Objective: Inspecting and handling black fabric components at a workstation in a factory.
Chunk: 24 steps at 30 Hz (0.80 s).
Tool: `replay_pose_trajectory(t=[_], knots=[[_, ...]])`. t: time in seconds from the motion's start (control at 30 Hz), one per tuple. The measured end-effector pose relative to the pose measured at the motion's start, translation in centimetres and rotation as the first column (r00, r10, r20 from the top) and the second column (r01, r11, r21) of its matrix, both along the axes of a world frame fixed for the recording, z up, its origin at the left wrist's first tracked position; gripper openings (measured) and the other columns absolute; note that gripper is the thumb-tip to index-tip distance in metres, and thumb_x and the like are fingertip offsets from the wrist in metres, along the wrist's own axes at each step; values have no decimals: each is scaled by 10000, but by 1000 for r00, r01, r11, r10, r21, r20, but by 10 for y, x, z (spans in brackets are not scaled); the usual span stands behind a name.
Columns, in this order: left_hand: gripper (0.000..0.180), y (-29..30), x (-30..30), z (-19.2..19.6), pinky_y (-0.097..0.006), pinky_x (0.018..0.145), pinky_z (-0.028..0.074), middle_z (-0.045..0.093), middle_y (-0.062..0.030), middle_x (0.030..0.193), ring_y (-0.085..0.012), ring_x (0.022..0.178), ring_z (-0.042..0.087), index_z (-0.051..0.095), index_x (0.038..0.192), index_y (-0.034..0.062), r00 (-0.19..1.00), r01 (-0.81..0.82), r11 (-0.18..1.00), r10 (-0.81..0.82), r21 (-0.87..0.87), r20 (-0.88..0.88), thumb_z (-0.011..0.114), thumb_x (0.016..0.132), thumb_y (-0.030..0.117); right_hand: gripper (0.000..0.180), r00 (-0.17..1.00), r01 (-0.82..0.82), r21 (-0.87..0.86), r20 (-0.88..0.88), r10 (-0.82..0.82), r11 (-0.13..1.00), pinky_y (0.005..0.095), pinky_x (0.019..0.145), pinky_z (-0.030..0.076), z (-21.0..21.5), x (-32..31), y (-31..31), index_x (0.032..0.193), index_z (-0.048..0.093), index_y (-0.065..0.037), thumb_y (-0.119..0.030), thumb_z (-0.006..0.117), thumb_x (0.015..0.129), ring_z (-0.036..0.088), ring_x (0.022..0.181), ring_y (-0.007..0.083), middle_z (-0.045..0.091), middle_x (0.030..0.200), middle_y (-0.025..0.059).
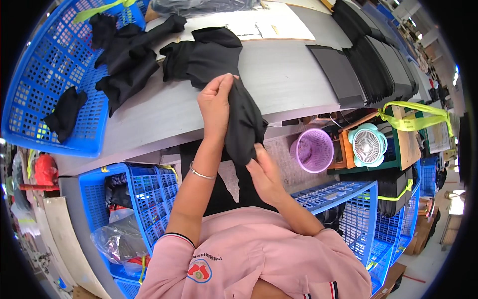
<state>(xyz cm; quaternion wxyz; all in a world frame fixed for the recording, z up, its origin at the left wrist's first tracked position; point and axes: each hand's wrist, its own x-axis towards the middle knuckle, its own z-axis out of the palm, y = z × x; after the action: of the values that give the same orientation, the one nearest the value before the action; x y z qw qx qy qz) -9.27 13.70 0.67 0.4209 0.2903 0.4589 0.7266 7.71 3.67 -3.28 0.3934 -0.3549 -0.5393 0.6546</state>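
A piece of black fabric (242, 124) hangs between my two hands, over the front edge of the grey table (294, 74). Higher up, my left hand (215, 102) pinches its upper part with thumb and fingers pressed together. Near the lower end, my right hand (265, 174) grips the cloth, though some of its fingertips are hidden by the fabric. Just beyond my left hand, more crumpled black cloth (209, 55) lies on the table; whether it is joined to the held piece I cannot tell.
A blue basket (59, 65) at the left has black cloth over its rim. Stacked black panels (368, 70) lie at the right. Below the table edge are a purple bin (312, 150), a small turquoise fan (367, 145) and blue crates (343, 199) beside me.
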Motion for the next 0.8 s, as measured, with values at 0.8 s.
replay_pose_trajectory(t=[0.8], knots=[[67,-77,29,-3,-261,635,480,659,-37,768,-129,684,605,765,923,14,756,-64,979,176,196,-631,756,865,44,238,968,123,-352,-166,-191,928,322,898,527,11,43,35,1150,678,34,-40,625,930,679,976,169,729,1041,69]])
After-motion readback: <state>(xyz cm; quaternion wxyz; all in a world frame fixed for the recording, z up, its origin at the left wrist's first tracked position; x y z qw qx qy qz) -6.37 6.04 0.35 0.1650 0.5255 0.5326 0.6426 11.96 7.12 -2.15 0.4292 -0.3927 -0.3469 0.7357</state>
